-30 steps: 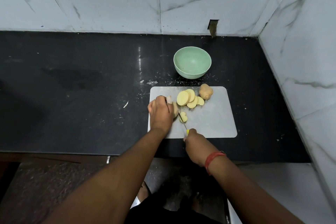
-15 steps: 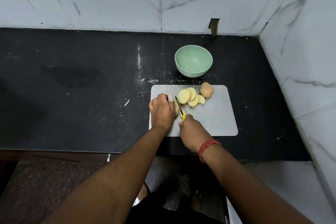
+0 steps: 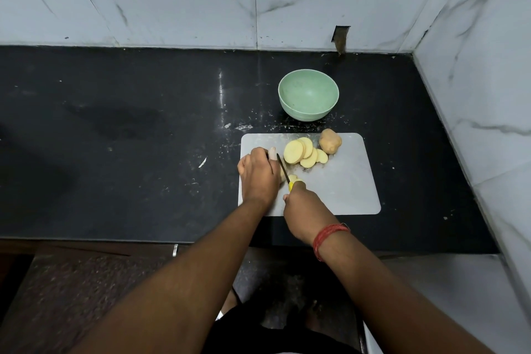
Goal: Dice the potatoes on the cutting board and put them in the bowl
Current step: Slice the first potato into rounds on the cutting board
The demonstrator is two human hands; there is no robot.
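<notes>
Right now the right hand (image 3: 304, 204) is curled around the yellow handle of a small knife (image 3: 283, 169), whose dark blade runs away from the person and sits against the potato piece (image 3: 283, 175) being cut. Just beside it, the left hand (image 3: 257, 171) is cupped over that piece, fingers curled down to hold it on the left part of the cutting board (image 3: 344, 190); most of the piece is hidden beneath the hand, and a small cut bit (image 3: 293, 177) shows by the knife handle. Further toward the back edge of the board lies a fan of round slices (image 3: 303, 151), overlapping one another, and touching or nearly touching them at the back is a whole unpeeled potato (image 3: 330, 141). Beyond the board, toward the back wall, the green bowl (image 3: 308, 99) stands on the black counter (image 3: 129, 138) and holds nothing. By my reading the task is in its early part: one potato is sliced into rounds, none of it is diced yet as far as can be seen, one potato is untouched, and nothing has gone into the bowl. Against the frame from a second ago, the right hand has moved forward onto the board and the blade has come up alongside the left hand; slices, whole potato and bowl lie where they did.
</notes>
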